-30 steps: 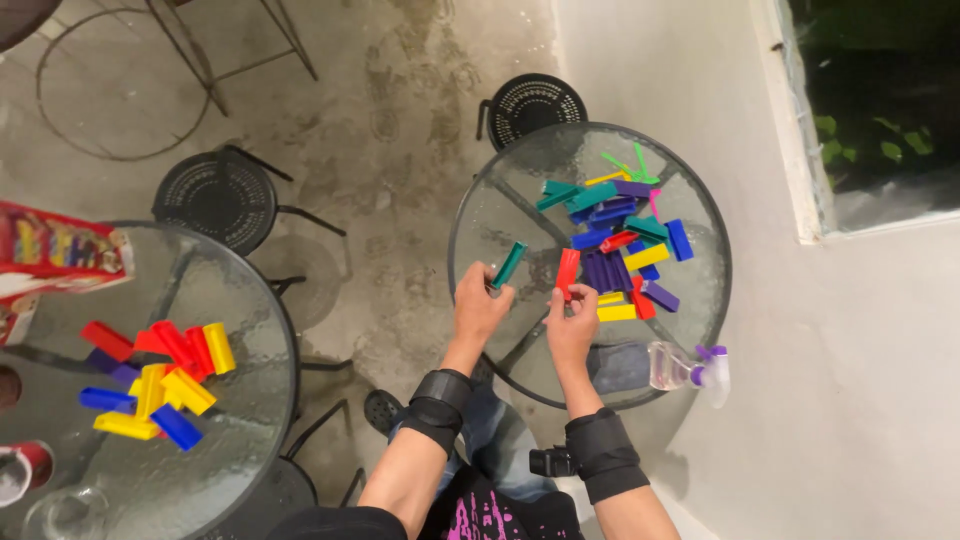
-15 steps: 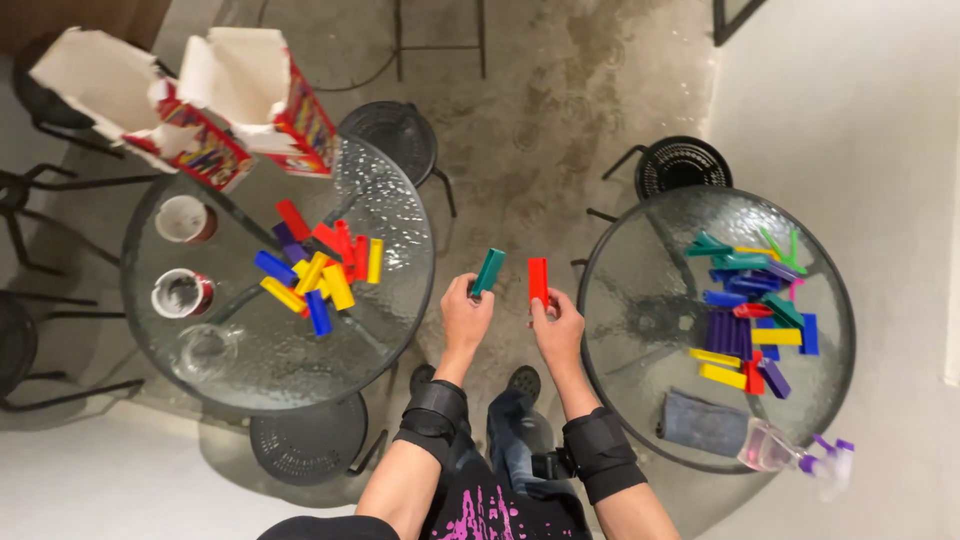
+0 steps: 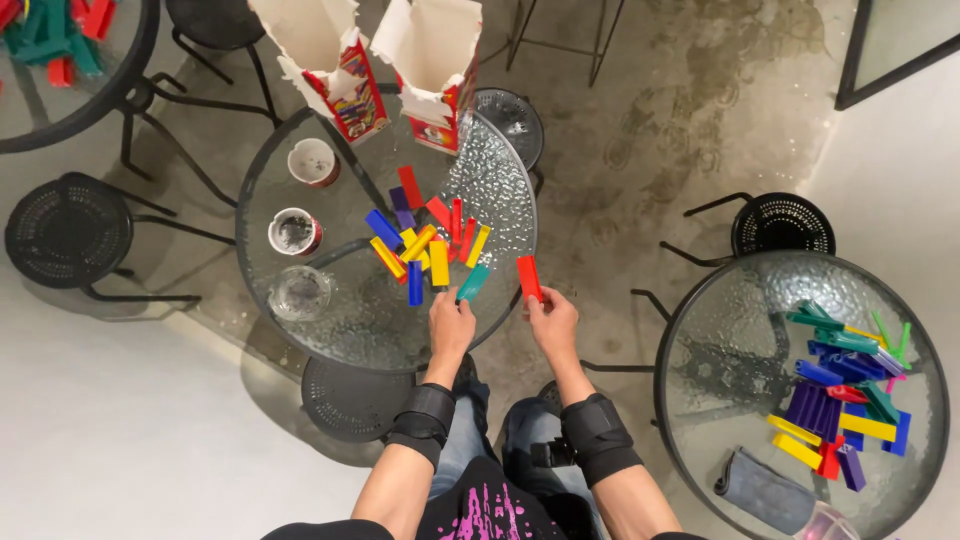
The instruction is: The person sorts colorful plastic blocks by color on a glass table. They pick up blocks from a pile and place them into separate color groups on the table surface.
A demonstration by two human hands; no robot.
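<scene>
My left hand (image 3: 451,328) holds a teal block (image 3: 473,283) over the near edge of a round glass table (image 3: 350,320). My right hand (image 3: 553,320) holds a red block (image 3: 529,278) just past that table's right rim. A pile of red, yellow, blue and purple blocks (image 3: 425,240) lies on the glass just beyond both hands. A second glass table (image 3: 720,350) at the right carries another pile of coloured blocks (image 3: 845,400).
Two torn-open cartons (image 3: 345,70) stand at the left table's far edge, with two cups (image 3: 312,162) and a glass (image 3: 299,293) at its left. Black mesh stools (image 3: 67,232) stand around. A grey cloth (image 3: 765,490) lies on the right table.
The view has swung left from the right table to the left one. Both hands, each holding its block, have moved over to the left table's pile.
</scene>
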